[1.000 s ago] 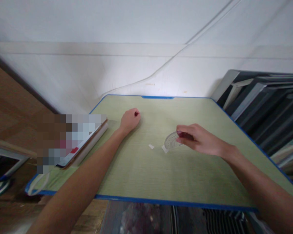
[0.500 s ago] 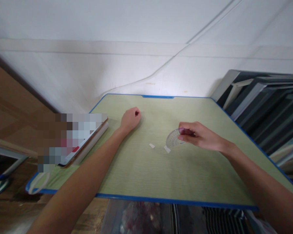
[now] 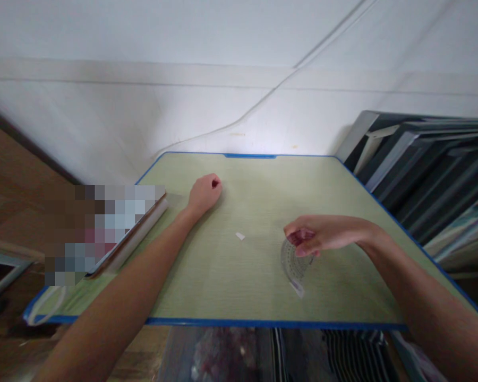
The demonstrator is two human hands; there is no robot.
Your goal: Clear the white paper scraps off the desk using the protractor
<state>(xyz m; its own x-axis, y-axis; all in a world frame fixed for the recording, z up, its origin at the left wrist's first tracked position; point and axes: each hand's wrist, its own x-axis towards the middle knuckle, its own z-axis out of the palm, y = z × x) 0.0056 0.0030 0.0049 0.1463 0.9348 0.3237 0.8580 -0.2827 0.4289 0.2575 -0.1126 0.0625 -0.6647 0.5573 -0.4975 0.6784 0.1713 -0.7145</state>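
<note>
My right hand (image 3: 313, 235) grips a clear half-round protractor (image 3: 290, 265) between thumb and bent fingers, over the right half of the green table top. At the protractor's lower edge lies a small white paper scrap (image 3: 297, 289), which looks to be touching it. Another white scrap (image 3: 240, 236) rests on the table between my two hands. My left hand (image 3: 206, 192) lies on the table left of centre, curled into a loose fist. A dark hollow shows at its thumb side, and nothing sticks out of it.
The green table (image 3: 223, 286) has a blue rim. A partly pixelated flat device (image 3: 143, 223) leans at the left, near my left forearm. Dark folders or panels (image 3: 434, 175) stand beyond the right edge. Behind is a white wall (image 3: 207, 106) with a cable.
My right hand has moved toward the table's front edge with the protractor, and one paper scrap has shifted the same way. My left hand stays put on the table; the view has shifted slightly.
</note>
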